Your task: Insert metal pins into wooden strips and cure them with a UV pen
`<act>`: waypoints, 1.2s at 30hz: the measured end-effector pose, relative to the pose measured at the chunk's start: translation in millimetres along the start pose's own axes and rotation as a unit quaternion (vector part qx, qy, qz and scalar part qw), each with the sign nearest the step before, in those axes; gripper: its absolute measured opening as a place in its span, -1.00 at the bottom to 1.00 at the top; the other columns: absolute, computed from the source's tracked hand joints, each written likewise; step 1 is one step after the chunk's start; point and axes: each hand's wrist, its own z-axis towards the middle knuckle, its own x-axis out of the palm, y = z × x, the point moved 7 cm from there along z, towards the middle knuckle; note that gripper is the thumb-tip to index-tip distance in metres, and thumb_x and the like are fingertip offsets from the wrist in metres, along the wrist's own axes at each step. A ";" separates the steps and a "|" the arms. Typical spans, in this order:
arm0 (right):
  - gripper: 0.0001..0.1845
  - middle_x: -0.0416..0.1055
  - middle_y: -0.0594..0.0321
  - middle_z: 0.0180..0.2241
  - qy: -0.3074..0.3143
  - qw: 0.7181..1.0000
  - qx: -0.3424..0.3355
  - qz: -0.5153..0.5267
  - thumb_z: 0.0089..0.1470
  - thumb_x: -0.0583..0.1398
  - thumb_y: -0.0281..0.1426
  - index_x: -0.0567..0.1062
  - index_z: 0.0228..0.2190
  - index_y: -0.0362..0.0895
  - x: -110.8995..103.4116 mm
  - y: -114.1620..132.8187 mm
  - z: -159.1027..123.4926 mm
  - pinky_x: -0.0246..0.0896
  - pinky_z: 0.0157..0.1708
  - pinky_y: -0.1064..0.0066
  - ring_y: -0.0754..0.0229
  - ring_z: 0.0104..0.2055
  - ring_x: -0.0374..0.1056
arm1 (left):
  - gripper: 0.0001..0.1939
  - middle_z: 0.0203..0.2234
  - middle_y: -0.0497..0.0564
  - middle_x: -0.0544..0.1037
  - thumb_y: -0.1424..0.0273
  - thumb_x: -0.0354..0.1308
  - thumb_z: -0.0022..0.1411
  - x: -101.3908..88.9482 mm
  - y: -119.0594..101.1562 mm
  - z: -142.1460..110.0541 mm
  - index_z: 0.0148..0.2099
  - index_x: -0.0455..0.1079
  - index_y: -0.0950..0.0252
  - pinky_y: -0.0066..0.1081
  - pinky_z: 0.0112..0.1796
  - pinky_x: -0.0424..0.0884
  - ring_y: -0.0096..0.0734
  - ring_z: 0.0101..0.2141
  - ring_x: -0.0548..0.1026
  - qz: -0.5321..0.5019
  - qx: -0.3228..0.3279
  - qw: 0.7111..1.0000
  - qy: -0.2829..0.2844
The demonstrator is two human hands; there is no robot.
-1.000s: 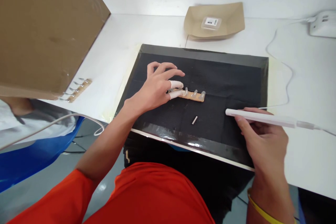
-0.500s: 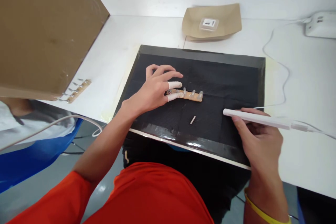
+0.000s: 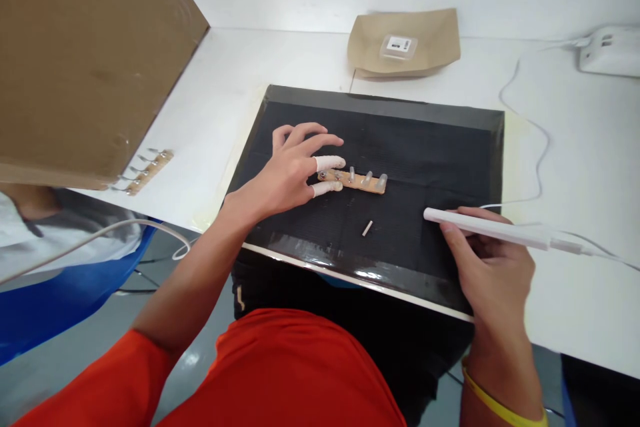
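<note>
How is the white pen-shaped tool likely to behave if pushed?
The white pen-shaped tool might roll, given its long, slim barrel, though the cable at its end would probably restrain it. It seems stiff, running straight beyond the grip of the right hand.

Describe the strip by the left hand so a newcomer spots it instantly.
Find the black mat on the white table. Near its middle, by the left hand, lies a narrow tan strip. Unlike the loose stick nearby, it bears translucent stubs.
</note>
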 end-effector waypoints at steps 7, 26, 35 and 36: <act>-0.48 0.64 0.18 -0.13 0.001 1.000 -0.012 -0.002 0.04 0.43 0.01 0.63 -0.06 -0.03 0.6 -0.2 -0.6 0.39 -0.37 0.34 0.24 -0.38 0.42 | -0.88 0.19 0.09 0.59 0.34 0.26 0.43 6.9 -0.6 2.1 -0.03 0.60 0.14 0.09 0.13 0.15 0.03 0.25 0.40 0.013 0.009 1.000 -0.001; -0.52 0.63 0.22 -0.15 0.002 1.000 -0.009 0.005 0.03 0.44 -0.01 0.65 -0.09 -0.01 0.4 2.6 -1.8 0.36 -0.38 0.38 0.28 -0.40 0.37 | -0.86 0.17 0.07 0.61 0.39 0.22 0.46 7.4 -2.9 3.9 -0.12 0.63 0.18 0.12 0.14 0.16 0.03 0.24 0.42 0.013 0.028 0.999 -0.009; -0.51 0.62 0.22 -0.18 0.001 1.000 -0.004 -0.008 0.02 0.44 0.00 0.65 -0.08 0.02 -0.5 -0.7 -1.9 0.37 -0.37 0.36 0.26 -0.40 0.37 | -0.82 0.19 0.13 0.59 0.37 0.24 0.45 8.4 -2.6 4.5 0.06 0.55 0.21 0.10 0.18 0.15 0.04 0.25 0.43 -0.012 0.003 1.000 -0.012; -0.51 0.62 0.21 -0.17 0.002 1.000 -0.005 -0.008 0.02 0.44 0.01 0.65 -0.08 0.02 -0.6 -1.1 -1.8 0.37 -0.37 0.36 0.25 -0.39 0.38 | -0.81 0.19 0.13 0.59 0.37 0.24 0.46 6.9 -2.7 4.4 0.07 0.54 0.20 0.10 0.17 0.16 0.04 0.25 0.44 -0.012 0.002 1.000 -0.018</act>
